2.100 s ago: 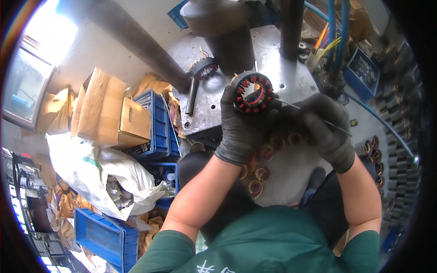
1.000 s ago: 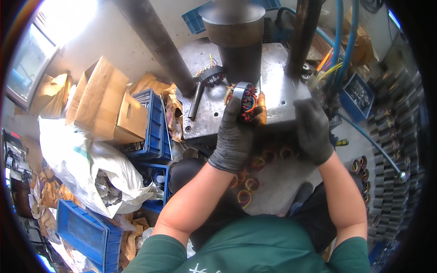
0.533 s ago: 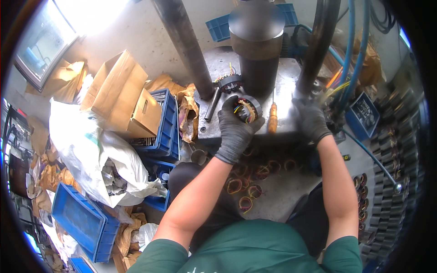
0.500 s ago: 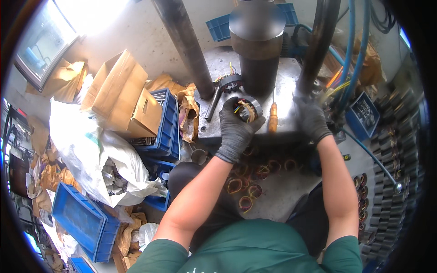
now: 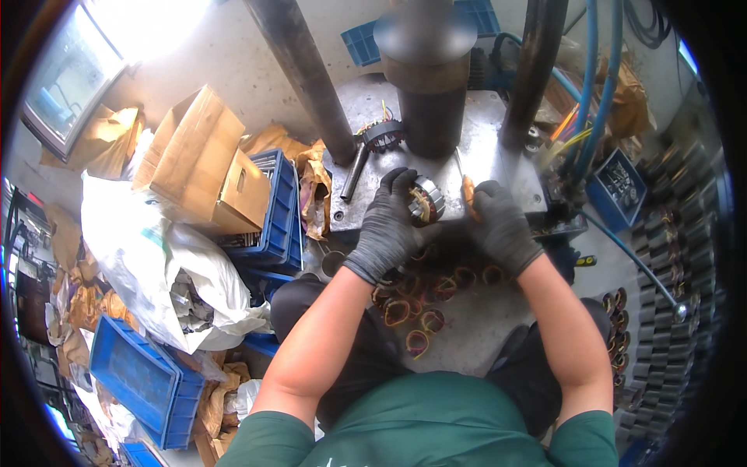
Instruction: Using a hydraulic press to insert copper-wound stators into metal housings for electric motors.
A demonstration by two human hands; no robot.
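In my gloved left hand [image 5: 386,226] is a motor stator [image 5: 426,201], a ring with a metal outer face and pale windings, held by its left side near the front edge of the metal press table [image 5: 358,214]. My gloved right hand [image 5: 502,222] has its fingers curled at the orange-brown wooden handle of a screwdriver [image 5: 469,194], whose thin shaft points away from me. The palm hides part of that grip. Farther back, a second stator [image 5: 384,135] with coloured wires lies beside a dark metal tube [image 5: 355,173].
The press's thick ram [image 5: 432,117] and two columns [image 5: 303,70] rise from the table. Several wound rings [image 5: 417,342] lie on the floor below. Blue crates [image 5: 140,373], a cardboard box [image 5: 194,156] and a white sack [image 5: 140,257] stand left; stacked metal cores [image 5: 669,327] line the right.
My right hand has come left and nearer, from the table's right side to the screwdriver, whose handle has tilted slightly. In my left hand the stator has turned, showing more of its metal outer face.
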